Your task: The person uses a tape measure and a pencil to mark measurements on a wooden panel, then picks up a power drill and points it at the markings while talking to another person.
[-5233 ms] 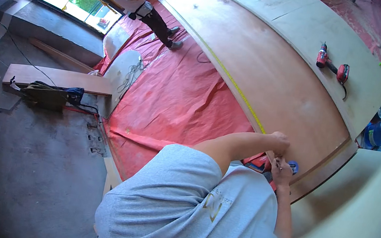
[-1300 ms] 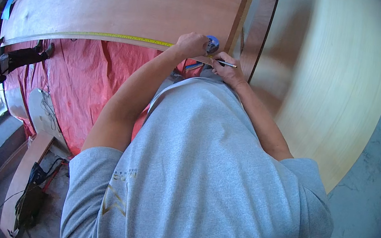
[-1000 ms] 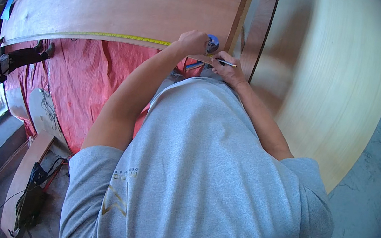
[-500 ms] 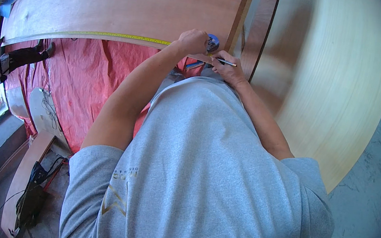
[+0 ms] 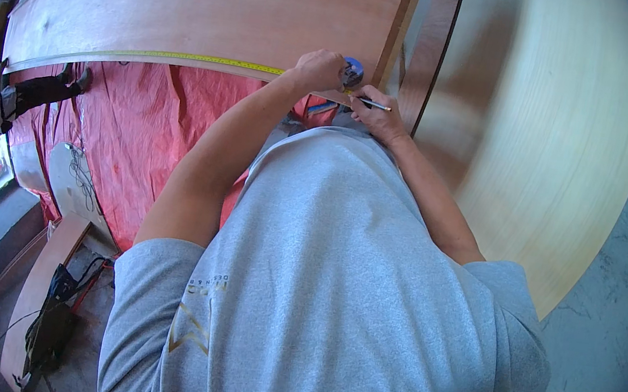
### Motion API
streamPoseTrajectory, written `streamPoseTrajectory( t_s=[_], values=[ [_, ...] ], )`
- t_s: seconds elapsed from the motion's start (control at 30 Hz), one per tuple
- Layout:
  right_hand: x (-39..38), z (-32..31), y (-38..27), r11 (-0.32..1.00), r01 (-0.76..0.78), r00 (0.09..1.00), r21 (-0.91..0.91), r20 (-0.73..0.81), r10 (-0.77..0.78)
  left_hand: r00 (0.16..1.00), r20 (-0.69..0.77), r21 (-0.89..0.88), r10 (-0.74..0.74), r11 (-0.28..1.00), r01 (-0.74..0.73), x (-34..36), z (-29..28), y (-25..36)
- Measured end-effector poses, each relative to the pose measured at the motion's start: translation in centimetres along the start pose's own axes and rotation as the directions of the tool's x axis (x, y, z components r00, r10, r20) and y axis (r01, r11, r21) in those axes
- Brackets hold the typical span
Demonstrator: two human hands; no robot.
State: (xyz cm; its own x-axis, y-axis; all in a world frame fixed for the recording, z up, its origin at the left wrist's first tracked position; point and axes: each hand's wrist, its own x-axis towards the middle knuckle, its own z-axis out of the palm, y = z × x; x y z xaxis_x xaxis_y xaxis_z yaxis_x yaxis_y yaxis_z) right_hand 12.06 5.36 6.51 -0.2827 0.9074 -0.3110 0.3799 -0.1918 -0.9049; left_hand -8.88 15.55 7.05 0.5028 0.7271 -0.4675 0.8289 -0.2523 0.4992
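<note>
A plywood sheet lies before me, and a yellow tape measure blade is stretched along its near edge. My left hand is closed at the right end of the blade, gripping the blue tape measure case. Just right of it, my right hand pinches a slim pencil close to the sheet's near edge. The pencil's tip is too small and covered to make out. At the far left end of the sheet stands another person, near the blade's other end; their hands are not clear.
A red plastic sheet hangs or lies below the plywood's edge. A dark board and a large pale curved panel stand to the right. Cables and a dark bag lie by a wooden piece at lower left.
Almost nothing differs. Both hands and the tape case sit a hair further right, with the pencil still in my right hand.
</note>
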Motion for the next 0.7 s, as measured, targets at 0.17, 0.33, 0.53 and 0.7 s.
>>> streamPoseTrajectory(
  t_s=[0.17,0.33,0.53,0.7],
  values=[
    [-0.1,0.3,0.3,0.999,0.047,0.998,-0.006,-0.05,-0.048,1.0,0.012,-0.008,-0.006,1.0,0.007,-0.1,-0.3,0.4],
    [0.0,0.4,0.5,0.999,0.016,0.999,-0.036,-0.036,-0.018,0.999,-0.032,0.01,-0.027,1.0,0.027,0.2,0.4,0.0],
    [-0.1,0.2,0.2,0.998,-0.018,1.0,-0.062,-0.025,0.017,1.0,0.01,0.015,-0.008,1.0,0.008,-0.1,-0.1,0.3],
    [-0.1,0.3,0.0,1.0,0.007,0.998,-0.028,-0.058,-0.009,1.0,-0.001,0.002,-0.004,1.0,0.004,-0.2,-0.1,0.3]
  ],
)
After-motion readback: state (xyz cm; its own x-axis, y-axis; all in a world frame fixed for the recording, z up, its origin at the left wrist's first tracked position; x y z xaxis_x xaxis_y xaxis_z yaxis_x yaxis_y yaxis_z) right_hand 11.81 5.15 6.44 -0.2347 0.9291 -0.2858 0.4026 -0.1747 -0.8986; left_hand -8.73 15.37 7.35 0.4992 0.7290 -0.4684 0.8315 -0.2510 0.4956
